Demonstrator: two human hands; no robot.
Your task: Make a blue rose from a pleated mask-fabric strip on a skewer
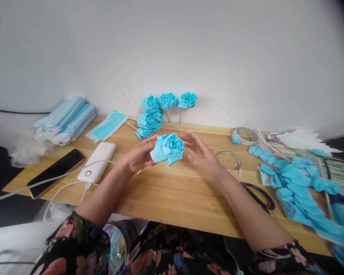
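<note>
A light blue fabric flower (169, 148) is held above the middle of the table, its ruffled petals facing up and to the right. My left hand (140, 154) is closed round its base, and a bit of thin stick shows below the fingers. Just right of the petals, my right hand (199, 152) is open with its fingers apart, slightly blurred. Behind my hands, several finished blue flowers (150, 114) on thin sticks lie in a cluster. Two more, including a blue flower (187, 100), lean against the wall.
On the left are stacked face masks (64, 120), a single mask (106, 126), a black phone (57, 172) and a white power bank (96, 162) with cables. Tape rolls (229, 160), black-handled scissors (258, 194) and pleated blue strips (298, 191) lie right. Below the edge stands a bin (126, 233).
</note>
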